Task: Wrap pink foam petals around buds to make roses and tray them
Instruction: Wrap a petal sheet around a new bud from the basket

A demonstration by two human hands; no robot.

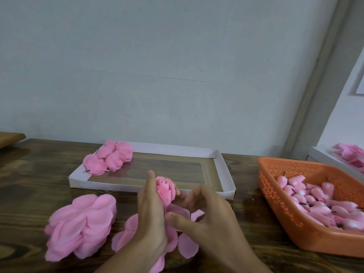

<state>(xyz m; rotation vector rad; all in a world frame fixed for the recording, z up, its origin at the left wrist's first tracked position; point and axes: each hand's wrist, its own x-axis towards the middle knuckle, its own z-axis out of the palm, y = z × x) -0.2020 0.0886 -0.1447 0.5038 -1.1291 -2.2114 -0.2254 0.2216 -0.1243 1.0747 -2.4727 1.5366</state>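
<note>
My left hand holds a pink bud upright at the table's middle, with loose pink foam petals spread below it. My right hand is just right of the bud, fingers curled, fingertips near the bud's side; whether it pinches a petal I cannot tell. A stack of flat pink petal sheets lies to the left. Several finished roses sit in the far left corner of a shallow white tray.
An orange perforated basket at the right holds several pink buds with dark stems. Another white box with pink flowers stands at the far right. A wall rises behind the dark wooden table.
</note>
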